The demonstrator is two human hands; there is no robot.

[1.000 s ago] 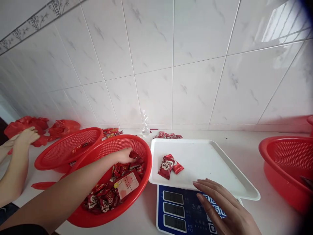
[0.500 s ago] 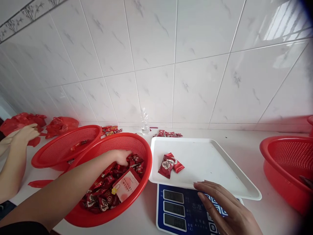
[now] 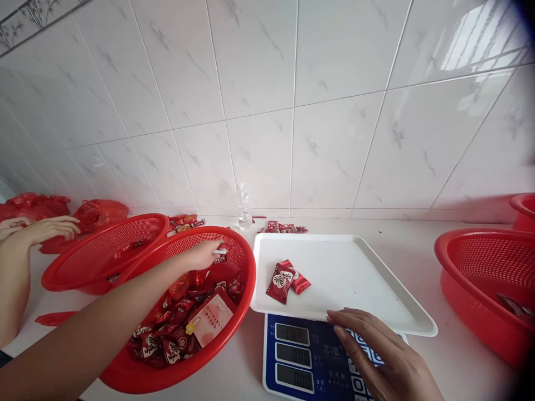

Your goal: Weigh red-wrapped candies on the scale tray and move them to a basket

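My left hand [image 3: 204, 254] is closed on a small red wrapped packet [image 3: 223, 252], lifted above the pile in a red plastic basket [image 3: 196, 373]. Many similar red packets [image 3: 171, 351] fill the bottom of that basket, and a pink card with a yellow flower [image 3: 212, 318] lies on them. My right hand [image 3: 376, 348] hovers or rests over the keypad of a blue scale [image 3: 292, 356], fingers stretched out, fingertips at the front rim of the white tray [image 3: 334, 267]. Two red packets [image 3: 281, 284] overlap at the left of the tray.
Another red basket [image 3: 104, 250] stands at left, and one more [image 3: 472, 289] at right. A co-worker's hands [image 3: 45, 231] are near red plastic bags [image 3: 100, 214]. A clear bottle [image 3: 244, 209] and loose packets [image 3: 284, 227] lie along the tiled wall.
My left hand has risen from the pile with a red packet in its fingers. My right hand stays by the tray rim. The co-worker's hand has opened out and lowered slightly.
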